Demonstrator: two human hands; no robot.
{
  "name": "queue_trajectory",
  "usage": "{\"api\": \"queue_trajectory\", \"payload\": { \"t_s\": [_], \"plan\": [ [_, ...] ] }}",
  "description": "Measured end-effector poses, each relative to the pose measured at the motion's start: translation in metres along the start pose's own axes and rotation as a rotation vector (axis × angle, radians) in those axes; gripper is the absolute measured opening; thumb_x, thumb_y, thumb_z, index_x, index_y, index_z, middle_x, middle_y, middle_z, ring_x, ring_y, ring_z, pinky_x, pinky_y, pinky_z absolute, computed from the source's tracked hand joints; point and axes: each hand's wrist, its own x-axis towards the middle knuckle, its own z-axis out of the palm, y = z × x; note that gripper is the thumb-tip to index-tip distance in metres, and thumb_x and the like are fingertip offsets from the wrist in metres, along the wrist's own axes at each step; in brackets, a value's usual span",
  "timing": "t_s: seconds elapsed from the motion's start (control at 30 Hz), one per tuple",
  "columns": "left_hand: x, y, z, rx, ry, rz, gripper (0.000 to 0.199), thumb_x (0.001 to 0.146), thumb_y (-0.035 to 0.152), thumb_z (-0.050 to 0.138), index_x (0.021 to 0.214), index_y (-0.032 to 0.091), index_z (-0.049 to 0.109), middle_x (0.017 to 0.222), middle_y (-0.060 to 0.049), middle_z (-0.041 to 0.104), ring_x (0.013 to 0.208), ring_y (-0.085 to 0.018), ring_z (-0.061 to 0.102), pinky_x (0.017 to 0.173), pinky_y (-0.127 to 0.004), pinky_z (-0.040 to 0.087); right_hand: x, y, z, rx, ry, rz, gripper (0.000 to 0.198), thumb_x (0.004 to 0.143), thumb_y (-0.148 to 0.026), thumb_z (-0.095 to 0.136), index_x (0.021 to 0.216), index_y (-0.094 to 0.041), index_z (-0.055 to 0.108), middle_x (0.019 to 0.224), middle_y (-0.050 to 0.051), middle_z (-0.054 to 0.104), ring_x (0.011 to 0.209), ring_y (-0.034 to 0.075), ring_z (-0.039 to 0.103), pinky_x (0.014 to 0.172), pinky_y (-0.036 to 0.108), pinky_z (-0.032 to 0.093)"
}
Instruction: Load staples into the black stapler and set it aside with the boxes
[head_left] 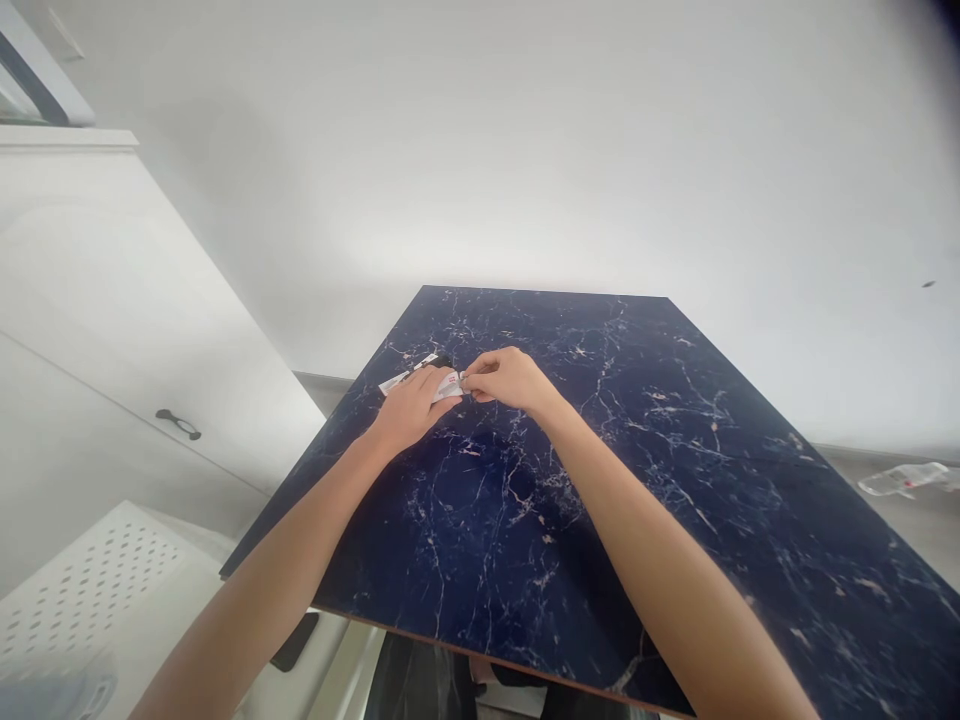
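Together we stretch both arms over the dark marble table (675, 480); our left hand (409, 408) presses the small white packet (439, 383) flat, our right hand (506, 378) pinching its edge.

Dark blue marbled worktop (637, 480) against a white wall, left hand (409, 408) pressing a small white packet (448, 385) flat on it, right hand (506, 378) pinching the packet's edge with its fingers (474, 377) (print too small to read), white cabinet (112, 330) at left, clear plastic bottle (904, 479) lying far right.
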Motion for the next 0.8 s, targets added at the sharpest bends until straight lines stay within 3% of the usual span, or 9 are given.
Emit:
{"api": "queue_trajectory", "payload": {
  "t_s": [0.17, 0.3, 0.5, 0.67, 0.8],
  "plan": [
    [0.000, -0.002, 0.003, -0.038, -0.033, 0.032, 0.048, 0.105, 0.055, 0.040, 0.134, 0.020, 0.053, 0.120, -0.013, 0.066, 0.108, -0.029, 0.065, 0.084, -0.039, 0.054, 0.007, 0.007, -0.004, 0.206, -0.037, 0.148, 0.014, 0.072, -0.022, 0.081, 0.074, -0.018, 0.068, 0.079, 0.007, 0.077, 0.075, 0.019, 0.075, 0.068, 0.027, 0.063],
    [0.000, 0.000, 0.004, -0.042, -0.040, 0.044, 0.048, 0.104, 0.056, 0.039, 0.134, 0.021, 0.053, 0.123, -0.014, 0.065, 0.110, -0.030, 0.064, 0.082, -0.038, 0.054, 0.007, 0.010, -0.010, 0.207, -0.056, 0.174, 0.016, 0.070, -0.021, 0.082, 0.070, -0.018, 0.067, 0.078, 0.007, 0.077, 0.077, 0.020, 0.075, 0.070, 0.026, 0.063],
    [0.001, 0.001, 0.005, -0.011, -0.028, 0.062, 0.048, 0.104, 0.056, 0.042, 0.133, 0.020, 0.054, 0.121, -0.013, 0.066, 0.110, -0.029, 0.064, 0.083, -0.038, 0.054, 0.005, 0.009, -0.007, 0.078, -0.058, 0.095, 0.005, 0.069, -0.019, 0.078, 0.072, -0.019, 0.075, 0.075, 0.004, 0.076, 0.074, 0.018, 0.072, 0.067, 0.023, 0.059],
    [0.001, -0.001, 0.007, 0.016, -0.011, 0.024, 0.046, 0.104, 0.053, 0.045, 0.135, 0.021, 0.054, 0.126, -0.013, 0.065, 0.116, -0.030, 0.063, 0.089, -0.040, 0.054, 0.004, 0.006, 0.000, 0.052, -0.025, 0.051, 0.014, 0.073, -0.017, 0.073, 0.085, -0.021, 0.080, 0.077, 0.003, 0.077, 0.076, 0.019, 0.072, 0.070, 0.028, 0.057],
    [0.001, 0.001, 0.005, 0.029, 0.040, -0.044, 0.043, 0.103, 0.050, 0.046, 0.135, 0.021, 0.054, 0.125, -0.013, 0.065, 0.118, -0.030, 0.062, 0.089, -0.041, 0.055, 0.004, 0.004, 0.013, 0.008, 0.154, -0.030, 0.013, 0.076, -0.019, 0.073, 0.087, -0.022, 0.079, 0.086, 0.003, 0.078, 0.081, 0.020, 0.073, 0.080, 0.032, 0.057]
  ]
}}
